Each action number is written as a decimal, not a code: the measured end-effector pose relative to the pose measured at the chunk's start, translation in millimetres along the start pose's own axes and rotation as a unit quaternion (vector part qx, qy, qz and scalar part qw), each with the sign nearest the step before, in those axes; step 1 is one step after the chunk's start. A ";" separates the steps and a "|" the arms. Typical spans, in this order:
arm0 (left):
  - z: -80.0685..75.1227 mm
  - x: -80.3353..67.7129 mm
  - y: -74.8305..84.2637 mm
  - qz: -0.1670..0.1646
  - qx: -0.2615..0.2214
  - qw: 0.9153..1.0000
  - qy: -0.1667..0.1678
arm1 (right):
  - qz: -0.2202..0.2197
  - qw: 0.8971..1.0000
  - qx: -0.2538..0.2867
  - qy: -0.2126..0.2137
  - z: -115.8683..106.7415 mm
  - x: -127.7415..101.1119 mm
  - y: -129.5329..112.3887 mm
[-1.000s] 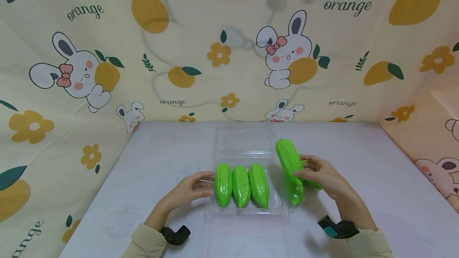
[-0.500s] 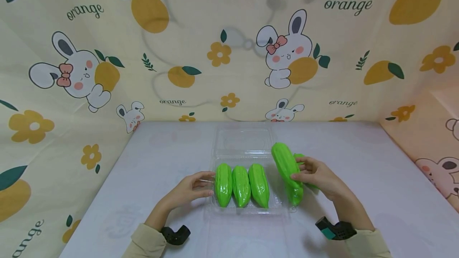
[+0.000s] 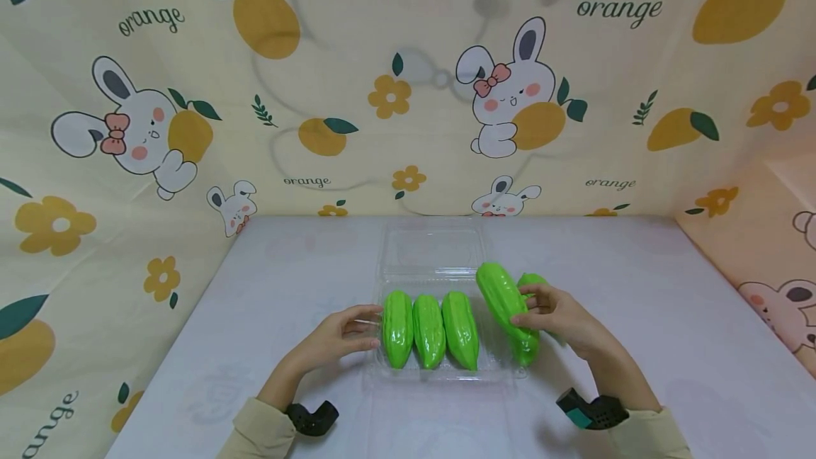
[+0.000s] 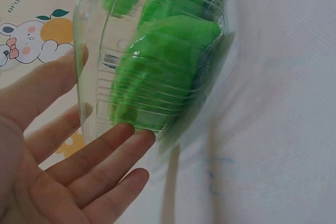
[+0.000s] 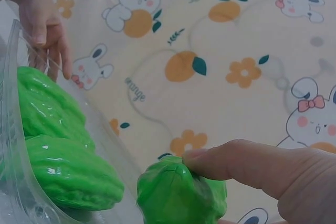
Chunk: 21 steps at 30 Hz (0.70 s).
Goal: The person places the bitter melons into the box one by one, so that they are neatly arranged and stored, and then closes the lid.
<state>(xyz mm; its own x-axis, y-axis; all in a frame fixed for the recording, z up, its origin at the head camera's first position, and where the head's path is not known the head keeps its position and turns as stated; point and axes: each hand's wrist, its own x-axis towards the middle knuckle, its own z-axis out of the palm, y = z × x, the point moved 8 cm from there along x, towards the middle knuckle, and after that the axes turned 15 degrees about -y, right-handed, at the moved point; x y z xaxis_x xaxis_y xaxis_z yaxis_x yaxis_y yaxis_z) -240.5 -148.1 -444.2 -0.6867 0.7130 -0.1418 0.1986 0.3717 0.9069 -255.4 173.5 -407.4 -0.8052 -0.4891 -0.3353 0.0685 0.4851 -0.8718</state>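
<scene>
Right hand (image 3: 554, 317) fingers gripping a green toy gourd (image 3: 503, 303) at the clear tray's (image 3: 440, 374) right edge, left hand (image 3: 338, 337) fingers straight against its left wall.

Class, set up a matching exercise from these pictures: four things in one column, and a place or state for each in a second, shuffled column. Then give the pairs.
Things:
1. left hand
2. right hand
3. three green gourds
4. clear lid

Places or states:
A. lying side by side in the clear tray
B. folded open behind the tray
C. gripping a green gourd
D. touching the tray's left edge

Pairs: 1-D, 2-C, 3-A, 4-B
</scene>
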 end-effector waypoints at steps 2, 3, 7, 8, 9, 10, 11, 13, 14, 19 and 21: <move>0.2 0.1 -0.2 -0.001 0.000 1.000 0.000 | 0.001 1.000 -0.001 0.000 0.7 0.1 -0.3; 0.3 0.1 -0.3 -0.001 -0.001 1.000 -0.001 | 0.002 1.000 -0.002 0.000 1.0 0.1 -0.4; 0.5 0.5 -1.0 -0.003 -0.001 1.000 -0.001 | 0.004 1.000 -0.006 -0.001 1.9 0.1 -0.8; 0.5 0.6 -1.2 -0.003 -0.002 1.000 -0.001 | 0.004 1.000 -0.007 -0.001 2.1 0.0 -0.9; 0.6 0.6 -1.3 -0.003 -0.002 1.000 -0.001 | 0.005 1.000 -0.007 -0.002 2.4 -0.1 -1.0; 0.6 0.7 -1.4 -0.003 -0.002 1.000 -0.001 | 0.005 1.000 -0.007 -0.002 2.6 -0.2 -1.1; 0.6 0.7 -1.5 -0.002 -0.002 1.000 -0.001 | 0.005 1.000 -0.009 -0.003 2.8 -0.3 -1.1; 0.8 0.7 -1.8 -0.002 -0.003 1.000 -0.001 | 0.008 1.000 -0.008 -0.003 3.3 -0.6 -1.1; 0.8 0.7 -1.8 -0.001 -0.004 1.000 -0.001 | 0.009 1.000 -0.007 -0.003 3.5 -0.8 -1.0; 1.1 0.7 -1.9 -0.003 -0.008 1.000 -0.002 | 0.015 1.000 -0.005 -0.001 4.8 -2.1 -2.0; 1.0 0.7 -1.9 -0.005 -0.009 1.000 -0.002 | 0.017 1.000 -0.004 0.001 5.2 -2.8 -3.1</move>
<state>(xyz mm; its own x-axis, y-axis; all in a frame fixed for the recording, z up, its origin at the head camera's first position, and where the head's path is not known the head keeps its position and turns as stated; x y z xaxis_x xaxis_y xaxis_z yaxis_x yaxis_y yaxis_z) -240.6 -147.7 -446.5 -0.6855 0.7121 -0.1517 0.1793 0.3670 0.9128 -250.2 169.6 -405.6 -0.8031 -0.4711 -0.3648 0.0914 0.5077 -0.8567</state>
